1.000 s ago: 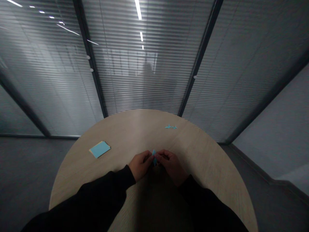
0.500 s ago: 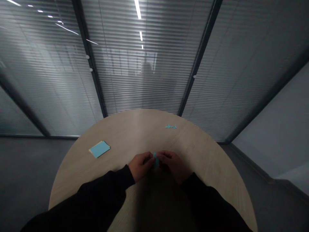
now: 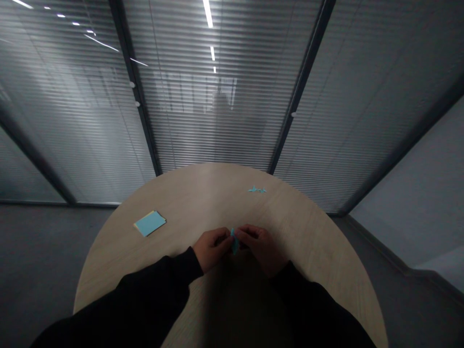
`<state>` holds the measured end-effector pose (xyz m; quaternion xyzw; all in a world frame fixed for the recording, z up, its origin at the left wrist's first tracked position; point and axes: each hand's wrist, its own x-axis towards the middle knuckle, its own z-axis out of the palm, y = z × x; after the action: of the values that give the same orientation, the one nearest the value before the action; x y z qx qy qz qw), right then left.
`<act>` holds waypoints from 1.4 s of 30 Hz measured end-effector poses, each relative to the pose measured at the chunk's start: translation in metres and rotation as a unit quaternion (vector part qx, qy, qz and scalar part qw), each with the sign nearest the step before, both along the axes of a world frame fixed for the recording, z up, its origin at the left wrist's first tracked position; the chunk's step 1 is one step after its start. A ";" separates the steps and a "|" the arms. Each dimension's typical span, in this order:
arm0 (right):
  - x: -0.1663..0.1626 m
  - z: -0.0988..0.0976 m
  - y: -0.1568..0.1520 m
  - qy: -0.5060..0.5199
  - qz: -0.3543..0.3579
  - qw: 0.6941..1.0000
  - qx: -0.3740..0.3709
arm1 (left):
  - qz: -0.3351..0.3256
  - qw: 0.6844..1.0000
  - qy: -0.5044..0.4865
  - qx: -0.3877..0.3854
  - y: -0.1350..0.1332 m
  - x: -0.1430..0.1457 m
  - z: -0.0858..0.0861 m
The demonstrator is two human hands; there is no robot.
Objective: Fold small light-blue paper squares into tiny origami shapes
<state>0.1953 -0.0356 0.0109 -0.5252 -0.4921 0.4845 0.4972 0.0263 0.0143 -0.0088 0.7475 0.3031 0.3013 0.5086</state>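
Blue folded paper (image 3: 235, 241) pinched between left hand (image 3: 212, 249) and right hand (image 3: 260, 249), both narrow; note pad (image 3: 150, 223) far left, paper figure (image 3: 257, 190) far right on the round table (image 3: 203, 193).

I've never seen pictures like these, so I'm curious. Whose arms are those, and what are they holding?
These pictures come from a small camera worn on a person's head. It looks forward and down, so you see almost what that person sees. The arms in dark sleeves are the person's own. Their left hand and right hand are pinching a small piece of blue paper between them, just above a round wooden table. Farther away on the table are a small stack of blue and yellow paper and a little folded blue paper shape. Behind the table stands a glass wall with blinds.
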 end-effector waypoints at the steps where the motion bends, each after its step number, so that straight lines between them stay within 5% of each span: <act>1: 0.000 0.001 0.000 -0.002 -0.001 1.000 0.000 | -0.003 1.000 0.000 -0.001 0.000 0.000 0.001; 31: -0.009 0.001 -0.001 0.005 -0.027 0.999 0.031 | -0.010 0.999 0.023 0.039 0.002 -0.002 -0.006; 42: -0.005 -0.003 0.000 -0.110 -0.041 0.989 0.088 | -0.011 0.998 0.034 0.052 0.003 0.000 -0.005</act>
<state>0.1907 -0.0354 0.0077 -0.5494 -0.5622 0.3582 0.5038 0.0261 0.0169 -0.0136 0.7861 0.2963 0.2853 0.4614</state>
